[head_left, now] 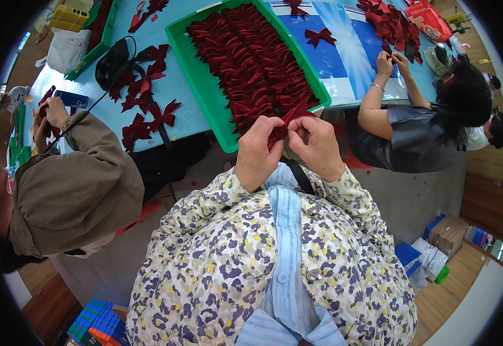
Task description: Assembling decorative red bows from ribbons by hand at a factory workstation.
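Observation:
Between my two hands is a dark red velvet bow (296,115), pinched at the near end of a green tray. My left hand (258,151) has thumb and forefinger closed on the bow's left side. On its right side, the fingertips of my right hand (317,145) press together, partly hiding the bow's middle. The green tray (191,75) lies just beyond, filled with packed rows of dark red bows (251,63). Its near right corner sits close to my right hand.
Loose red bows (150,118) and a black cord (119,75) lie left of the tray. Blue printed sheets (320,52) and a bow pile (387,23) are to the right. Co-workers sit on both sides, the left one's brown sleeve (78,179) close by.

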Demonstrator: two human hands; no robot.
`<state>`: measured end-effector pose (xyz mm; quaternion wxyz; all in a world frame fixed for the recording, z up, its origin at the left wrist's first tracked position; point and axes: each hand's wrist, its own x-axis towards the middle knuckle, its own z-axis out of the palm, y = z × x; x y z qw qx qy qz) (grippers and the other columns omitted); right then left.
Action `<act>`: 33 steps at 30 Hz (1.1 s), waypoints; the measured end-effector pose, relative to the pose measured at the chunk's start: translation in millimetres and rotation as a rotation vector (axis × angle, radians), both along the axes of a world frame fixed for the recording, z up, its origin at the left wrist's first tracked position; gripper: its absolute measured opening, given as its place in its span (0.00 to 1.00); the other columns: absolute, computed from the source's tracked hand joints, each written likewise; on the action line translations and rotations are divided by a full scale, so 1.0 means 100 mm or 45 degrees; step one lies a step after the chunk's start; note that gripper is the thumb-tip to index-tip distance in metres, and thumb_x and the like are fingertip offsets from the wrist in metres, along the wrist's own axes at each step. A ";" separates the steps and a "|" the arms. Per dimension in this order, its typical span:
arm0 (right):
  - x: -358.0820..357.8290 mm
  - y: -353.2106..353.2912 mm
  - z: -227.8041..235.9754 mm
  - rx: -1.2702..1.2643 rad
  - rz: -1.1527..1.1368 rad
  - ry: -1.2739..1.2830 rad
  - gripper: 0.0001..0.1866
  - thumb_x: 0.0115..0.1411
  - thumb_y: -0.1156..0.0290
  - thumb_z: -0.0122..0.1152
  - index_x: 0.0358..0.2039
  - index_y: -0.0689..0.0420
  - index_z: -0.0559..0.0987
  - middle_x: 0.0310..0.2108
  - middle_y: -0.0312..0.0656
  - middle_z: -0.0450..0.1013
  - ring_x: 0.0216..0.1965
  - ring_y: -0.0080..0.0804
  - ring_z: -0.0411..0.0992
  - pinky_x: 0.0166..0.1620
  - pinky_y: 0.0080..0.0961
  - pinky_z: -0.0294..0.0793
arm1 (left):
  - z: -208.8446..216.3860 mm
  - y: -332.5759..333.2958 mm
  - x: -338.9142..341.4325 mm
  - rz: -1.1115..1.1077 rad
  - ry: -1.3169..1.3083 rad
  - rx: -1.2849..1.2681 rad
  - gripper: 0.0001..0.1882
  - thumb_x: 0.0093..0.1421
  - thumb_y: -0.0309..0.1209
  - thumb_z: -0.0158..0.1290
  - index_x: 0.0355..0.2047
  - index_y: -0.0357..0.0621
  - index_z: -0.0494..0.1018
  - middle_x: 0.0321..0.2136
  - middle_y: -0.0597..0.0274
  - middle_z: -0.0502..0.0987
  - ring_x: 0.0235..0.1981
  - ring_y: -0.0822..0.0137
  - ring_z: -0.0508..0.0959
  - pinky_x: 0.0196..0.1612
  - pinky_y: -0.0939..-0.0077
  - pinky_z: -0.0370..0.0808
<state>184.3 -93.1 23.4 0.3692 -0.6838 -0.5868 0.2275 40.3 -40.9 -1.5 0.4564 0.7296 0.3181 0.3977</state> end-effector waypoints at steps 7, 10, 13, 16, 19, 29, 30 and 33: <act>-0.02 0.08 0.05 -0.107 -0.079 0.792 0.03 0.53 0.77 0.57 0.28 0.64 0.76 0.23 0.32 0.71 0.24 0.12 0.65 0.25 0.13 0.65 | -0.07 0.06 -0.01 -0.178 -0.284 -0.783 0.14 0.49 0.19 0.54 0.38 0.36 0.68 0.29 0.61 0.73 0.26 0.73 0.74 0.27 0.79 0.73; -0.04 0.03 0.06 0.059 -0.182 0.328 0.03 0.52 0.79 0.58 0.29 0.64 0.76 0.22 0.33 0.69 0.24 0.13 0.66 0.26 0.13 0.65 | -0.17 0.11 -0.04 -0.201 -0.423 -1.131 0.15 0.52 0.22 0.55 0.40 0.36 0.67 0.30 0.65 0.73 0.28 0.78 0.73 0.28 0.83 0.74; -0.05 -0.03 0.06 0.101 -0.109 0.213 0.05 0.50 0.80 0.59 0.29 0.63 0.76 0.21 0.35 0.68 0.23 0.17 0.69 0.26 0.14 0.67 | -0.15 0.11 -0.06 -0.237 -0.505 -1.311 0.16 0.53 0.23 0.55 0.42 0.37 0.66 0.30 0.66 0.73 0.27 0.79 0.73 0.27 0.86 0.72; -0.14 -0.03 0.11 0.125 -0.110 0.188 0.05 0.49 0.81 0.60 0.28 0.62 0.76 0.21 0.37 0.68 0.22 0.21 0.70 0.25 0.16 0.68 | -0.09 0.11 -0.06 -0.236 -0.497 -1.322 0.16 0.53 0.23 0.55 0.42 0.38 0.66 0.30 0.66 0.73 0.26 0.81 0.72 0.25 0.88 0.70; -0.16 -0.02 0.13 0.152 -0.118 0.102 0.04 0.49 0.80 0.60 0.28 0.62 0.76 0.21 0.38 0.69 0.22 0.24 0.72 0.24 0.18 0.70 | -0.06 0.09 -0.05 -0.233 -0.472 -1.313 0.16 0.53 0.23 0.55 0.42 0.39 0.66 0.30 0.67 0.73 0.25 0.82 0.71 0.23 0.89 0.67; -0.18 -0.03 0.08 0.227 -0.158 -0.036 0.04 0.48 0.80 0.62 0.27 0.62 0.76 0.22 0.40 0.70 0.21 0.28 0.72 0.24 0.20 0.72 | -0.05 0.05 -0.05 -0.240 -0.458 -1.240 0.16 0.52 0.22 0.55 0.41 0.38 0.67 0.29 0.68 0.73 0.23 0.84 0.69 0.21 0.91 0.64; -0.18 -0.03 0.08 0.227 -0.157 -0.034 0.04 0.48 0.80 0.62 0.27 0.62 0.76 0.22 0.40 0.70 0.21 0.28 0.72 0.24 0.20 0.72 | -0.05 0.05 -0.05 -0.242 -0.442 -1.215 0.16 0.52 0.22 0.55 0.41 0.38 0.67 0.30 0.67 0.73 0.25 0.83 0.69 0.22 0.90 0.65; -0.18 -0.04 0.07 0.232 -0.157 -0.050 0.05 0.47 0.80 0.62 0.26 0.61 0.76 0.22 0.39 0.70 0.21 0.29 0.72 0.23 0.20 0.71 | -0.06 0.03 -0.05 -0.241 -0.408 -1.141 0.16 0.52 0.22 0.55 0.42 0.37 0.67 0.31 0.66 0.73 0.28 0.82 0.70 0.26 0.89 0.68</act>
